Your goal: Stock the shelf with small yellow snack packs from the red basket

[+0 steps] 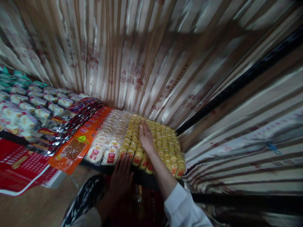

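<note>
My right hand (146,140) reaches in among rows of small yellow-wrapped snack packets (165,145), its fingers stretched out and held edge-on along one row. Against the front ends of the left-hand rows, my left hand (121,176) rests with straight fingers on the packets near the shelf edge. Neither hand grips anything that I can see. Just left of the yellow packets lie clear-wrapped packs of round white snacks (111,151) with red labels.
Further left are an orange snack bag (73,154), dark shiny packets (53,126) and white packets (42,112). A dark shelf edge (146,179) runs in front. Striped sheeting (132,63) hangs behind, and a black pole (236,85) slants at right. A red box (21,167) stands lower left.
</note>
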### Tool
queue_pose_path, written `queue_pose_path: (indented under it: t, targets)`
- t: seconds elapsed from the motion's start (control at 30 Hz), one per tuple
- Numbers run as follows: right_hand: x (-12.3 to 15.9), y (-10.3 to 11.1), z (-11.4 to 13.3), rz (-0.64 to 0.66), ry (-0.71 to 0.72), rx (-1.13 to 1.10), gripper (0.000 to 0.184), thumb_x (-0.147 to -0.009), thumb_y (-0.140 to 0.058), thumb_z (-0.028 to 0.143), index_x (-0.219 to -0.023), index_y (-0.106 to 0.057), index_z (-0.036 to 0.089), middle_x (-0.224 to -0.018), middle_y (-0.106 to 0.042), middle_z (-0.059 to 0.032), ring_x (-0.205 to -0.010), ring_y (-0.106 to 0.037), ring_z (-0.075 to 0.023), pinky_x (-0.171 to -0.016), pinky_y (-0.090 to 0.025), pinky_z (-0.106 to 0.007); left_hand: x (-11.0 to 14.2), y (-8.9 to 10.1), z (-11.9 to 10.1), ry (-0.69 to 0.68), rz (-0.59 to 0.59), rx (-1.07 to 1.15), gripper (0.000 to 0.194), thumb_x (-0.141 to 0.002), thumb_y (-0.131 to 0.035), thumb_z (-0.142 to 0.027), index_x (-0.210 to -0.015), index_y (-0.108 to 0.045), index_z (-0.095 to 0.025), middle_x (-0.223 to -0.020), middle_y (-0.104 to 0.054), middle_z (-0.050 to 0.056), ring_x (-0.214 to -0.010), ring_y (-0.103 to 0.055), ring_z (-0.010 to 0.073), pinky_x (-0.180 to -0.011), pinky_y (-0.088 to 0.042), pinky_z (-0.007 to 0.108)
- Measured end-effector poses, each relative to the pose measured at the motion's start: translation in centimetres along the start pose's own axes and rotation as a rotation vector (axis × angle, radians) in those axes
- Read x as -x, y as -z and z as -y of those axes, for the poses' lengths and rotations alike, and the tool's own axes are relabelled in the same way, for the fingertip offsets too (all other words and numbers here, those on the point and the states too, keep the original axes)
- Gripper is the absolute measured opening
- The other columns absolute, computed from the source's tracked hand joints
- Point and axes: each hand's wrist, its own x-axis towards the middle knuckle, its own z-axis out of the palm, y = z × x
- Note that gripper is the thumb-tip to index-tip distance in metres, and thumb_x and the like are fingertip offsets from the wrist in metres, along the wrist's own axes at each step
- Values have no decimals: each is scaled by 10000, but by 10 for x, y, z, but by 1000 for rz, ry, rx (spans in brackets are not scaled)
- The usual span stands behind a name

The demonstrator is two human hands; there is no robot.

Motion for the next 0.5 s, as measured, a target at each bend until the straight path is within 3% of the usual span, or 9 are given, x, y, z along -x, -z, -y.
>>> queue_pose_path:
  t: [0.1, 0.3, 0.4, 0.5]
  targets:
    - [63, 21, -15, -159, 4, -146, 500, -915, -273, 436, -1197, -555, 133, -1362, -453, -108, -1285, -373, -174, -1080, -286, -358, 1, 1, -1, 8, -5, 16, 611, -873, -401, -259, -1422, -210, -71, -1461, -280, 143, -1363, -208, 275, -1099, -229, 451]
    - [180, 48, -50, -211, -61, -179, 360, -888, -379, 376, -1089, -608, 183, -1257, -544, -127, -1192, -483, -214, -1017, -378, -446, 5, -1, -2, 22, -46, 53, 595, -874, -419, -260, -1408, -243, -66, -1425, -348, 161, -1360, -219, 274, -1095, -260, 458]
    - [214, 55, -59, -176, -50, -155, 342, -882, -396, 355, -1087, -612, 187, -1227, -566, -129, -1164, -508, -218, -1012, -388, -455, 7, -1, -2, 39, -42, 48, 568, -873, -405, -253, -1390, -282, -52, -1414, -365, 168, -1359, -218, 280, -1095, -261, 467]
    - [230, 58, -65, -194, -59, -150, 332, -873, -408, 360, -1066, -622, 194, -1197, -585, -129, -1133, -534, -227, -990, -412, -463, 10, 3, -6, 2, -37, 48, 547, -880, -371, -221, -1393, -277, -55, -1431, -338, 156, -1367, -196, 268, -1097, -261, 467]
